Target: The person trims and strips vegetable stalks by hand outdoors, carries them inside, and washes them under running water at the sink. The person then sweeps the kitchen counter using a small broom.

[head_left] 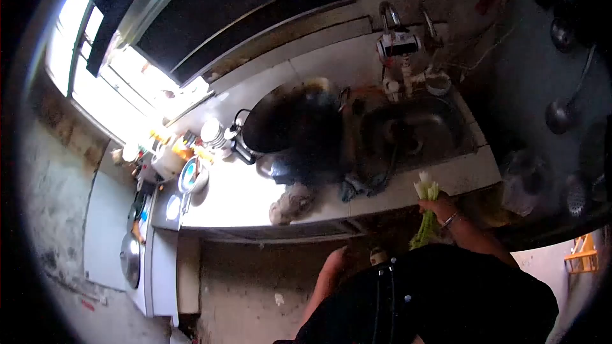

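The biggest thing is the white surface (408,196), which runs from side to side ahead of both hands. The floor (242,293) shows below it, to the left of the left hand (334,262). A big black wok (290,121) sits on the surface, ahead of the left hand and a bit to its left. The sink (468,134) is to the right of the wok and ahead of the right hand (437,206). Past the sink is the tap (398,44). It has a little box on it, and any writing there is too small to read.

The greens (426,224) are in the right hand, which is closed around their stalks. They are long and thin. Their pale ends point away from the body, to the sink, and their green ends point back to the body. They are close to the near edge of the surface, to the right of the left hand and a little farther ahead. The left hand is low, near the body and well apart from the greens. I cannot tell if it holds something.

A round lid (131,261) is far to the left of both hands. A lumpy pale thing (291,204) is on the surface, ahead and left of the left hand. A blue-green cloth (364,188) is between it and the greens. A shiny band (451,220) is on the right wrist.
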`<action>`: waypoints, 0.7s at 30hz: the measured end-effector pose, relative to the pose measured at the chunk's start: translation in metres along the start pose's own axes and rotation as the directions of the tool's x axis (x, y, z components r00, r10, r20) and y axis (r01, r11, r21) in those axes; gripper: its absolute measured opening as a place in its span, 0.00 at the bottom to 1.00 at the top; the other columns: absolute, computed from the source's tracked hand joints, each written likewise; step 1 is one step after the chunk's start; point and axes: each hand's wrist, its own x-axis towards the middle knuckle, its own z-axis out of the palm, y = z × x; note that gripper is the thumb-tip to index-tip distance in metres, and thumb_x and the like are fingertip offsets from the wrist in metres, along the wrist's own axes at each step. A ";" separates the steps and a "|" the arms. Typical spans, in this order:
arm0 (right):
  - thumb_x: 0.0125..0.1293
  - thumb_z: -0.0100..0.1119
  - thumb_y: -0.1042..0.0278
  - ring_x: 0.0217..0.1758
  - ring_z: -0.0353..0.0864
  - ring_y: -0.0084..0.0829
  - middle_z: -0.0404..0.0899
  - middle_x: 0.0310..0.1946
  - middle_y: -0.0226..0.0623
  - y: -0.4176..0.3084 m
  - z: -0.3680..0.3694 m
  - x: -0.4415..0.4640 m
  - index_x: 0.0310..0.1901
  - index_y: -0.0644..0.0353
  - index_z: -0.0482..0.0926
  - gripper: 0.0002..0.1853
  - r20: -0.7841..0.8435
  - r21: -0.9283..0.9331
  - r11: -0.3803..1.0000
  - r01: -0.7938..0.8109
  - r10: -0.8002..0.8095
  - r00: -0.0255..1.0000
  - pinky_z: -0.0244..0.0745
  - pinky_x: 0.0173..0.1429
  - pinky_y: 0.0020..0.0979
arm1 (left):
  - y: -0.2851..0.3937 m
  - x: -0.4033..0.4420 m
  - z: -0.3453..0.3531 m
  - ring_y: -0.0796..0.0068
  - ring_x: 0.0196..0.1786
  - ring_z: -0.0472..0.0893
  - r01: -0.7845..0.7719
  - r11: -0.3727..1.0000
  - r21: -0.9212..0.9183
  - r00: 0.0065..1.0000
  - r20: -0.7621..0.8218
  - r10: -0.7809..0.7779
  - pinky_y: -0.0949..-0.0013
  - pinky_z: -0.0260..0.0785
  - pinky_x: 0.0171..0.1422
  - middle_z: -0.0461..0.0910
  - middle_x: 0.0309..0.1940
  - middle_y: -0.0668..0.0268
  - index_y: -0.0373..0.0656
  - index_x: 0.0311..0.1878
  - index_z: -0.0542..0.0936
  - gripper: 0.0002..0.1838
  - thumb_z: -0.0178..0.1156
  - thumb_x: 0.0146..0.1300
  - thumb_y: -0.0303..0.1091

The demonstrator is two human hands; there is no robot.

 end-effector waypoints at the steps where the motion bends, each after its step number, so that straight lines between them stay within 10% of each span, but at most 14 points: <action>1: 0.51 0.61 0.67 0.28 0.75 0.29 0.75 0.27 0.35 -0.030 0.011 -0.001 0.37 0.64 0.74 0.13 -0.083 0.306 0.950 0.063 -0.039 0.996 0.70 0.34 0.34 | 0.012 0.020 -0.018 0.58 0.44 0.77 -0.077 0.997 -0.004 0.997 0.001 0.077 0.64 0.69 0.48 0.78 0.41 0.57 0.44 0.51 0.73 0.26 0.61 0.51 0.47; 8: 0.54 0.60 0.66 0.31 0.73 0.28 0.73 0.28 0.29 -0.081 0.058 0.067 0.41 0.59 0.74 0.13 -0.290 0.618 0.765 0.182 0.006 0.957 0.67 0.36 0.32 | 0.120 0.112 -0.120 0.52 0.44 0.77 -0.525 0.851 0.020 0.851 0.018 0.525 0.61 0.69 0.46 0.72 0.48 0.49 0.43 0.60 0.63 0.36 0.62 0.50 0.49; 13: 0.55 0.60 0.64 0.40 0.73 0.30 0.74 0.35 0.30 -0.108 0.081 0.096 0.42 0.54 0.74 0.13 -0.204 0.874 0.468 0.133 0.104 0.973 0.69 0.46 0.34 | 0.163 0.163 -0.109 0.47 0.45 0.75 -0.843 0.519 -0.143 0.530 -0.053 0.847 0.58 0.69 0.46 0.71 0.49 0.45 0.44 0.66 0.50 0.44 0.62 0.49 0.40; 21: 0.51 0.64 0.62 0.51 0.68 0.35 0.69 0.46 0.34 -0.074 0.068 0.169 0.53 0.57 0.66 0.27 -0.328 0.820 0.551 0.156 0.230 0.916 0.64 0.54 0.40 | 0.174 0.191 -0.121 0.44 0.40 0.76 -0.618 0.782 -0.079 0.770 0.138 0.623 0.55 0.69 0.42 0.75 0.39 0.41 0.45 0.67 0.38 0.46 0.56 0.49 0.32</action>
